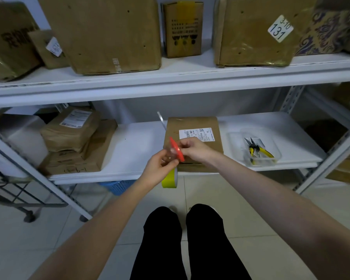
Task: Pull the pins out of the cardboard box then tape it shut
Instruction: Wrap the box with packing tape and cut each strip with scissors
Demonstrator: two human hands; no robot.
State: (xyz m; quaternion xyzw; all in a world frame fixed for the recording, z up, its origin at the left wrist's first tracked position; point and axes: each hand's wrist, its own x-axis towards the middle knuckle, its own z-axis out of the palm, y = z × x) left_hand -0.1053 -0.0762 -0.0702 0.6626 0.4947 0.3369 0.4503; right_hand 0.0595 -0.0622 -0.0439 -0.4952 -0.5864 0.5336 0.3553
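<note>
Just before cardboard box (196, 123): tape roll (177, 149), box lying straight ahead, long axis running away.
Left hand (159, 168): grips tape roll.
Right hand (194, 151): pinches it, nearer box.

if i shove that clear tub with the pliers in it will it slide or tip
Probably slides: the clear tub looks low and wide on the smooth white shelf. The pliers may shift inside. It sits near the front edge.

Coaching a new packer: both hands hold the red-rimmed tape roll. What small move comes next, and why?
Probably peel the free end loose and carry it to the cardboard box: left hand and right hand both hold the tape roll just before it, pliers lying aside.
</note>
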